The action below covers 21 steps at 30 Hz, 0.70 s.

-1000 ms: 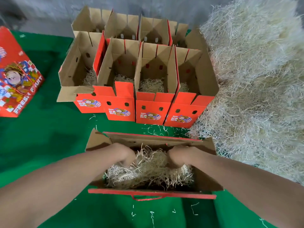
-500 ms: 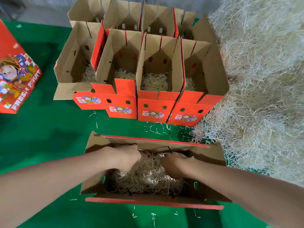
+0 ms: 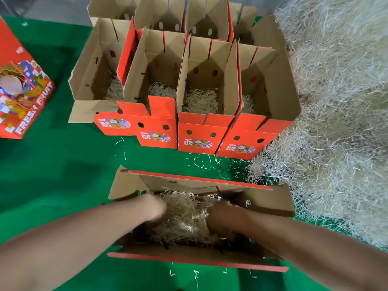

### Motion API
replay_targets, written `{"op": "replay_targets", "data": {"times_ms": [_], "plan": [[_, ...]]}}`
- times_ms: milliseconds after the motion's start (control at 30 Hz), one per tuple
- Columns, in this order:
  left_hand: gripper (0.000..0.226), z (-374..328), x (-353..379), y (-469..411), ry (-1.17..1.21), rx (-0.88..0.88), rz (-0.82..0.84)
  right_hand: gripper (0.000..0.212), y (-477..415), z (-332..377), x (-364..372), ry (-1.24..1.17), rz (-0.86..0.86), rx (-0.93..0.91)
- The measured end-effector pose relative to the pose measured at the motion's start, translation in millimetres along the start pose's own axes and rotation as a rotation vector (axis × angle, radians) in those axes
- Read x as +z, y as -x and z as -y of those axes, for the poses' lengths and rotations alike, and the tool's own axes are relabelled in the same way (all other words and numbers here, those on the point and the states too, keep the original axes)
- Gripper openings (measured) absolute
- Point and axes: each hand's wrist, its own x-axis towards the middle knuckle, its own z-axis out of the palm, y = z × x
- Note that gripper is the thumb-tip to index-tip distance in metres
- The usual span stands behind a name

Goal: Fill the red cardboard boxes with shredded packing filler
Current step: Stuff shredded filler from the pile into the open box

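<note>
- Far left of your left hand (image 3: 155, 208), a printed box (image 3: 25, 106) is lying on the green cloth (image 3: 63, 164).
- Your left hand is sitting in the filler (image 3: 184, 215) inside the near red box (image 3: 268, 200). It is blurred, so I cannot tell its grip.
- Your right hand (image 3: 222, 217) is lying beside it with its fingers buried, so I cannot tell its grip either.
- Beyond both hands, a row of open boxes (image 3: 198, 131) is holding filler.
- Right of your right hand, the filler heap (image 3: 336, 122) is lying.

Bright, even light in a wide-angle view, with blur in places.
The light seems to come from above, casting soft shadows on the green mat (image 3: 63, 164) and deep shade inside the near box (image 3: 189, 255). Motion smears the left hand (image 3: 155, 208) and right hand (image 3: 222, 217). The filler heap (image 3: 336, 101) washes out pale. Straight edges bow near the borders.
</note>
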Motion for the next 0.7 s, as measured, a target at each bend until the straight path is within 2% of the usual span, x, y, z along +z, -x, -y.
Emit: {"op": "replay_targets", "data": {"times_ms": [67,133,167,233,267,333,367,467,533,600,667,700], "plan": [[0.029,-7,-4,-8,0.163,0.090,-0.191,0.027,-3,8,-14,-0.063,-0.193,-0.023],[0.029,-14,-9,-9,0.157,0.175,-0.204,0.034,-9,15,-20,-0.193,-0.290,-0.063],[0.030,-17,-11,-11,0.062,0.212,-0.144,0.041,-13,16,-19,-0.234,-0.260,-0.088],[0.040,-22,-9,-14,-0.027,0.182,0.031,0.063,-22,21,-9,-0.235,-0.086,-0.102],[0.048,-22,-5,-19,-0.097,0.154,0.076,0.066,-24,23,-2,-0.212,0.006,-0.075],[0.061,-13,11,-25,-0.174,0.095,0.059,0.053,-25,27,6,-0.128,0.091,-0.054],[0.062,-8,16,-23,-0.236,0.089,0.063,0.047,-24,28,9,-0.090,0.091,-0.070],[0.052,1,25,-24,-0.139,-0.032,0.046,0.048,-19,29,7,-0.064,0.031,-0.154],[0.038,-2,17,-18,-0.080,0.026,0.102,0.045,-16,26,-2,-0.062,-0.053,-0.228],[0.017,-7,7,-15,-0.042,0.116,-0.028,0.043,-11,26,-12,-0.152,-0.220,-0.210],[0.016,-9,-3,-7,-0.013,0.180,-0.256,0.045,-10,28,-16,-0.227,-0.454,-0.136],[0.024,-9,-4,-10,0.010,0.142,-0.350,0.051,-12,29,-15,-0.262,-0.526,-0.089]]}}
